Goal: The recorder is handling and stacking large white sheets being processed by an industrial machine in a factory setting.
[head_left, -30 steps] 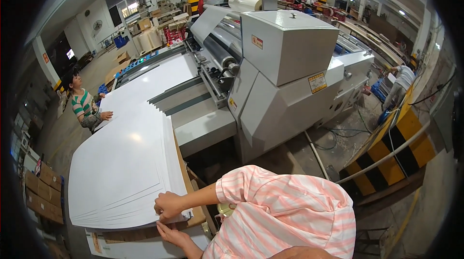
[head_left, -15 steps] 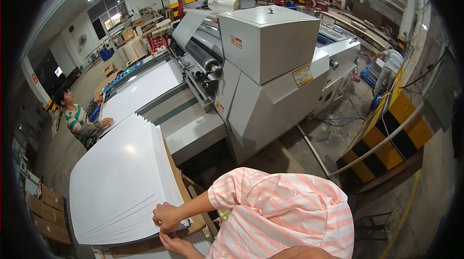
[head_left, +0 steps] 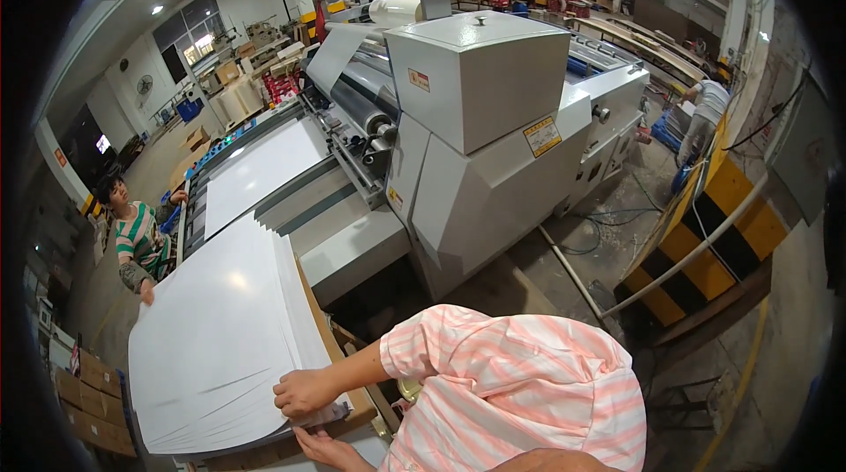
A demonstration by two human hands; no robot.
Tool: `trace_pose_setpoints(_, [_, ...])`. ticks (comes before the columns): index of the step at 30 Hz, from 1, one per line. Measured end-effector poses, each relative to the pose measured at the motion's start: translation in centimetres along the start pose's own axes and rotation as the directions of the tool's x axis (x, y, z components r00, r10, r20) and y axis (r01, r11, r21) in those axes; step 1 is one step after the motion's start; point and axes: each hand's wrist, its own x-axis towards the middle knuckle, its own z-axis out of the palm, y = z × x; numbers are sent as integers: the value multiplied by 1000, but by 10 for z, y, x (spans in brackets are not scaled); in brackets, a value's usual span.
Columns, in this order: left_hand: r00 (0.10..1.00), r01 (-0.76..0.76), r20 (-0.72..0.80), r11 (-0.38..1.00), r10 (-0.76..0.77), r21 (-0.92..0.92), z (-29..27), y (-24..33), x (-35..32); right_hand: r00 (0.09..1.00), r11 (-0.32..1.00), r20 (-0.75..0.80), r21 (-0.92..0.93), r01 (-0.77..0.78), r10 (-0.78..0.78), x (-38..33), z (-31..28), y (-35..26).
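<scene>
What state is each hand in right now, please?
Left hand: at the paper stack; open or closed can't be told.
Right hand: curled near the stack's corner; grip unclear.

We're peering through the left one of two head-worn fisheyes, aiming down, so the wearer's striped shirt (head_left: 520,375) is sitting super close at the bottom. We're facing out across the paper stack (head_left: 211,340), a bit farther off, toward the big grey machine (head_left: 480,93), and straight edges are bowing pretty hard near the rim.
</scene>
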Motion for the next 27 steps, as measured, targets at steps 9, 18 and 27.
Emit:
trace_pose_setpoints(9, [999, 41, 6, 993, -40, -108, -13, -20, 9, 856, 618, -38, 709, -340, 515, 45, -11, 15])
trace_pose_setpoints(18, [992, -41, -116, 999, 39, -18, 6, -21, -7, 981, 852, -71, 509, -122, 183, 8, 5, 9])
trace_pose_setpoints(27, [997, 23, 71, 993, -15, -119, -2, -11, 0, 996, 922, 59, 379, -80, 62, -16, -6, -2])
